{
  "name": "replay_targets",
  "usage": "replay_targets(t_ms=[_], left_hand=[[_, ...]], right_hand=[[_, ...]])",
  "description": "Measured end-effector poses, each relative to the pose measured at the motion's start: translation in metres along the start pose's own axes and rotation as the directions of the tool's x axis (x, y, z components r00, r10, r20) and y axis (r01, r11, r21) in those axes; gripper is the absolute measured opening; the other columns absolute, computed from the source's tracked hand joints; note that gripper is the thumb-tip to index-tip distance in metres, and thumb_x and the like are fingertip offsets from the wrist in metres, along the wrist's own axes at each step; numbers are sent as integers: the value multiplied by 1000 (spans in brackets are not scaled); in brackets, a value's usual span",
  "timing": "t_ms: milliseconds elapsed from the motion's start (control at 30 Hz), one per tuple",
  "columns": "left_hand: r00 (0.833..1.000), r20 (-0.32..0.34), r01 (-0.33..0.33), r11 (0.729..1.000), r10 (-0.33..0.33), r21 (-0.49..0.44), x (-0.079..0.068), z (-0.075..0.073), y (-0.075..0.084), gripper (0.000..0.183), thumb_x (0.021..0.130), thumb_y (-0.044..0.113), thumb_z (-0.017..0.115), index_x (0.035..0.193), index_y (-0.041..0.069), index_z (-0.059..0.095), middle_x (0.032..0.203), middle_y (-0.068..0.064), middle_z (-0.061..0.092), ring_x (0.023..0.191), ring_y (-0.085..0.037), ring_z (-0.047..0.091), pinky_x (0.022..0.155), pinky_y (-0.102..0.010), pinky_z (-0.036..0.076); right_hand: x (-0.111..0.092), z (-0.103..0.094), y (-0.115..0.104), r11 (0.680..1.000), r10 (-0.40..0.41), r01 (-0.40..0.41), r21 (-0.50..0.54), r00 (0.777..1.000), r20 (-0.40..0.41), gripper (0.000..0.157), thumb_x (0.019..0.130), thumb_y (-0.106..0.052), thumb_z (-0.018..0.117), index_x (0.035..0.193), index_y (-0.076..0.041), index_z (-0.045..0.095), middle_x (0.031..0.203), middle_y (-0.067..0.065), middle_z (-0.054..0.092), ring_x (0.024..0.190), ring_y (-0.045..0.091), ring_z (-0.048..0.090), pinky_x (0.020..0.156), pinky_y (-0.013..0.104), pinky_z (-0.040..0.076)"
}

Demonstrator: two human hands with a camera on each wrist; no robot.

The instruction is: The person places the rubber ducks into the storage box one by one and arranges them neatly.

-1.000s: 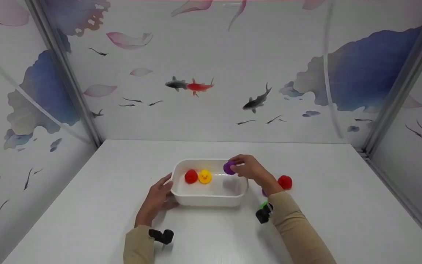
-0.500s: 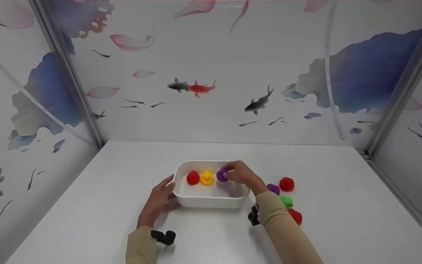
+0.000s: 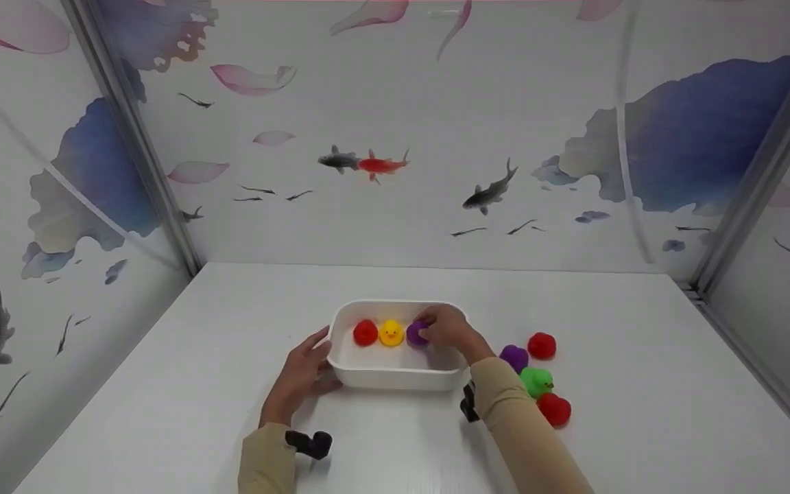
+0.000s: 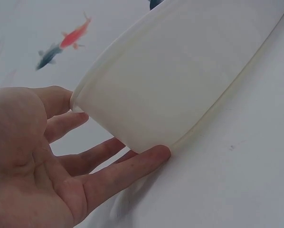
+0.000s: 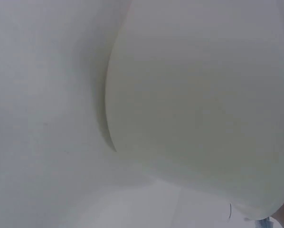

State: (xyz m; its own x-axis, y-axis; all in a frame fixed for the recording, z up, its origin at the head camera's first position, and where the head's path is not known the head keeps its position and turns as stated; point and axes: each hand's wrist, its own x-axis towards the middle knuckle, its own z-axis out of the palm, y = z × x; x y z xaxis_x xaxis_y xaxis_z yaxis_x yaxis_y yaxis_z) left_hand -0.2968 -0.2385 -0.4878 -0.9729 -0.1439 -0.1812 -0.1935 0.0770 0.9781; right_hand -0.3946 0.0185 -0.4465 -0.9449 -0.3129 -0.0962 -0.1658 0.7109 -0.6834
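A white rectangular plastic tub [image 3: 395,379] stands on the table. My left hand [image 3: 304,367] touches its left end; in the left wrist view, fingers [image 4: 149,159], fairly straight and spread, rest against the rim and lower edge. Over the tub's right part my right hand [image 3: 448,328] pinches a purple rubber duck [image 3: 416,333], low inside. A red toy [image 3: 365,333], probably another duck, and a yellow rubber duck [image 3: 391,333] sit in a row to its left. The right wrist view shows mostly the tub's outer wall [image 5: 194,104], with a sliver of skin at the lower right.
Right of the tub lie a red toy [image 3: 542,346], a purple one [image 3: 514,357], a green rubber duck [image 3: 537,382] and another red toy [image 3: 555,409], near my right sleeve [image 3: 525,425]. Patterned panels [image 3: 395,226] enclose the table's back and sides.
My right hand has moved left and down into the tub with the purple rubber duck, which is now beside the yellow one. The left hand stays at the tub's end.
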Motion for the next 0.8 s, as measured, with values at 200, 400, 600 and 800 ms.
replay_targets(t_ms=[200, 400, 600, 800], left_hand=[[1000, 5, -17, 1000, 16, 14, -2, -1, 1, 52, 107, 28, 46, 157, 18, 36, 151, -24, 49, 126, -37, 60, 89, -46, 61], [1000, 3, -15, 999, 15, 30, -1, 0, 0, 52, 106, 30, 48, 156, 19, 36, 152, -23, 48, 127, -38, 59, 90, -46, 61], [1000, 3, -3, 1000, 3, 20, 0, 0, -1, 53, 106, 30, 48, 157, 21, 36, 152, -22, 48, 128, -38, 59, 91, -46, 61], [1000, 15, -12, 1000, 12, 20, 0, -1, -3, 53, 106, 31, 48, 156, 21, 37, 151, -21, 50, 126, -37, 60, 92, -48, 60]], right_hand=[[1, 3, 0, 999, -9, 8, -44, 1000, -16, 26, 94, -7, 67, 120, -6, 72, 122, 15, 70, 110, 28, 64, 107, 42, 53], [2, 5, 0, 999, 4, -5, -41, 1000, -25, 28, 92, -10, 70, 121, -8, 73, 123, 14, 71, 108, 26, 64, 105, 41, 54], [-5, 0, -7, 999, 35, -36, 31, 999, 9, 34, 93, -12, 70, 127, -11, 69, 131, 13, 66, 115, 28, 60, 108, 42, 52], [-21, -14, -12, 993, -22, 19, 120, 999, 25, 40, 94, -10, 68, 134, -9, 63, 139, 16, 60, 126, 34, 58, 107, 47, 51]])
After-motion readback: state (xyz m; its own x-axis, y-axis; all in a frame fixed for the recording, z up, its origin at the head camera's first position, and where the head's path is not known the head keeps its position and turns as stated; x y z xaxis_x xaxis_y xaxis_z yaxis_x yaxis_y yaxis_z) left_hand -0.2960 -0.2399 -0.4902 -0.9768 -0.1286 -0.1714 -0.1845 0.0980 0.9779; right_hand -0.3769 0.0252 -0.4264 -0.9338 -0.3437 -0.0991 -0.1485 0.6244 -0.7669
